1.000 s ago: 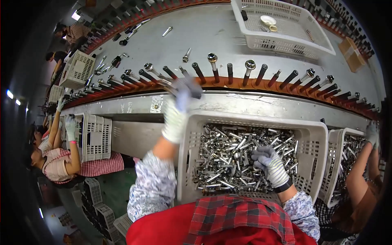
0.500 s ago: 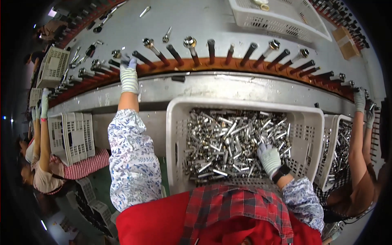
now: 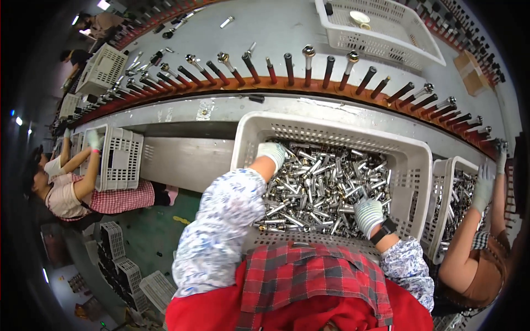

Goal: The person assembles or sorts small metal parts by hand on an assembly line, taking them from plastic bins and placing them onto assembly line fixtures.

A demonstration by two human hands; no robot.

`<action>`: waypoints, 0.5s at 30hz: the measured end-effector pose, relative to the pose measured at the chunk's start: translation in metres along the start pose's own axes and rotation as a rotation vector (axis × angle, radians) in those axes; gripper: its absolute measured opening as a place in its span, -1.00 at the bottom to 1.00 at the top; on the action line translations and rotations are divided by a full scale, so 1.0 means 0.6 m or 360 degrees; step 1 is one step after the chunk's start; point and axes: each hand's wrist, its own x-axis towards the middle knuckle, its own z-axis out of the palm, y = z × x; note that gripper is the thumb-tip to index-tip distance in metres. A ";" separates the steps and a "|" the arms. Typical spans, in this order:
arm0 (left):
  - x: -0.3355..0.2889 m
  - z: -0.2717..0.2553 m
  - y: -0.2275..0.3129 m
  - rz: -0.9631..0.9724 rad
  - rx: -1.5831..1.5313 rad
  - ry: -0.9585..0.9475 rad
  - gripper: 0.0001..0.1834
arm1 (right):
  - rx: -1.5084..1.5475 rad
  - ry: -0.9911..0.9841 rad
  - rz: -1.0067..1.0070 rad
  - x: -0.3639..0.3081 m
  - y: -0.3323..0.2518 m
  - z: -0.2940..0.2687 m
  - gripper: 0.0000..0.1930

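In front of me stands a deep light-grey plastic crate (image 3: 331, 126), part filled with small shiny metal tube fittings (image 3: 314, 185). My left hand (image 3: 273, 152), in a striped knit glove, reaches over the crate's left wall to the fittings near the far left corner. Its fingers are smeared and partly hidden. My right hand (image 3: 368, 216), gloved too, rests on the heap at the right with its fingers curled in among the fittings. What the right fingers hold is hidden.
Beyond the crate a curved orange-brown rail (image 3: 309, 85) bears upright dark rods, several topped with metal fittings. A white crate (image 3: 381, 38) sits on the far table. Another fittings crate (image 3: 436, 220) and a co-worker's gloved hand (image 3: 483, 187) are at the right; a co-worker sits at left.
My left hand has come back from the rods on the rail and down to the fittings in the crate. My right hand stays at the heap. The rods have shifted along the rail.
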 end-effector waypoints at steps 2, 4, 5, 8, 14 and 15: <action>0.039 0.057 0.006 -0.0141 -0.0221 0.0149 -0.71 | -0.0067 0.0013 -0.0019 0.003 -0.014 0.002 -0.81; 0.033 0.052 0.011 -0.0238 -0.0251 0.0015 -0.65 | -0.0049 0.0180 -0.0099 0.023 -0.033 0.013 -0.80; 0.024 0.063 0.007 -0.0280 -0.0340 0.0151 -0.66 | -0.0080 0.0226 -0.0200 0.035 -0.043 0.024 -0.81; -0.008 0.009 -0.001 0.0097 -0.0469 0.0380 -0.56 | -0.0064 0.0096 -0.0307 0.086 -0.062 0.088 -0.84; -0.095 -0.187 -0.150 0.0553 -0.2106 0.1632 -0.77 | 0.0402 -0.0173 -0.0272 0.071 -0.008 -0.024 -0.74; -0.072 -0.210 -0.185 0.0413 -0.2526 0.1850 -0.80 | 0.0644 -0.0236 -0.0404 0.071 0.013 -0.072 -0.65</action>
